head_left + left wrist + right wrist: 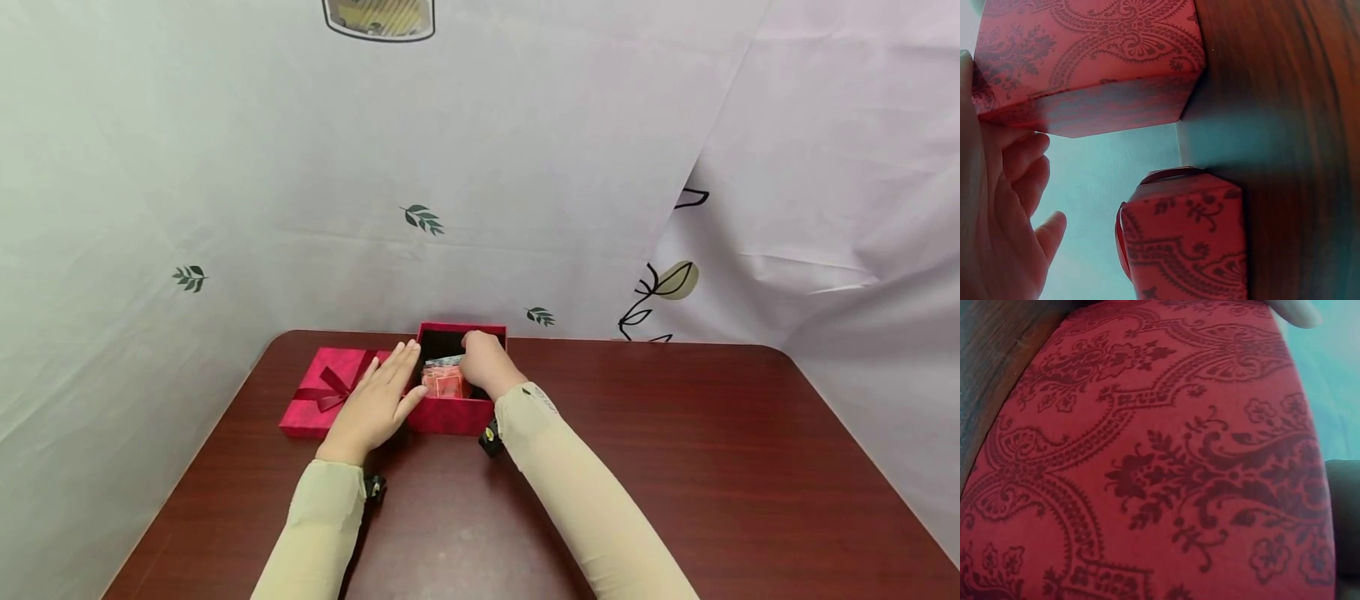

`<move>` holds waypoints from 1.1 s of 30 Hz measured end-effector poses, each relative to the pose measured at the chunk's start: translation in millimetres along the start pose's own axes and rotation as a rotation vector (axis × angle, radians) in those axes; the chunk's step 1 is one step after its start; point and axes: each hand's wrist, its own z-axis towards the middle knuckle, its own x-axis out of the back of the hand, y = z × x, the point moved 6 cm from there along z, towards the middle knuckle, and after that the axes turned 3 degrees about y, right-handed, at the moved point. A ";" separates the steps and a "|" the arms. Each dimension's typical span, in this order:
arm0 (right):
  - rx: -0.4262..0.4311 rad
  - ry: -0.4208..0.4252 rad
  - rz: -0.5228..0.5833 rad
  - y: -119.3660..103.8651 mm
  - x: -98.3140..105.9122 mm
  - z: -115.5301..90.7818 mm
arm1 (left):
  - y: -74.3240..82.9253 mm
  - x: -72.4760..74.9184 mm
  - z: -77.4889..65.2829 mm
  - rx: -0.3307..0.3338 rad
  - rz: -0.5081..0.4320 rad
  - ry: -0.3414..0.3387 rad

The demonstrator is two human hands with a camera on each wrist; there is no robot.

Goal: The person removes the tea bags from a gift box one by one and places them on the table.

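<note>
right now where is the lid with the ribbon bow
In the head view, the lid is on the table, left of the open red box, partly hidden by the left hand.

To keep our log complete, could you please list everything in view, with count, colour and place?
Gift box: 1, red patterned, near the table's far edge
Ribboned box lid: 1, red, left of the box
Small packets: several, count unclear, orange-red and grey, in the box
Wooden table: 1, reddish brown, under the box
Leaf-print cloth backdrop: at least 1, whitish, behind the table
Left hand: 1, bare, at the box's left side
Right hand: 1, bare, in the box
Sleeves: 2, cream, on forearms
Wrist cameras: 2, black, at the wrists
</note>
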 end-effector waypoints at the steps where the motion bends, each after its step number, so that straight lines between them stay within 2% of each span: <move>1: -0.006 -0.008 -0.020 -0.3 -1.2 0.9 | -0.1 -0.2 0.1 -0.003 0.000 0.002; 4: -0.027 -0.010 -0.054 -0.6 -3.8 3.2 | -0.5 -0.2 0.0 -0.008 0.000 0.009; 14: -0.126 -0.040 0.003 8.1 -19.3 7.2 | 0.6 0.3 -0.6 -0.011 -0.013 0.020; 20: -0.128 -0.015 0.020 9.4 -20.9 5.4 | 0.7 0.3 -1.3 -0.011 -0.017 0.031; 27: -0.130 0.008 0.030 7.4 -18.2 1.5 | 0.8 0.1 -1.8 0.005 -0.023 0.011; 33: -0.107 -0.006 0.078 3.4 -13.0 -3.6 | -0.3 -0.1 -2.2 0.010 -0.020 -0.002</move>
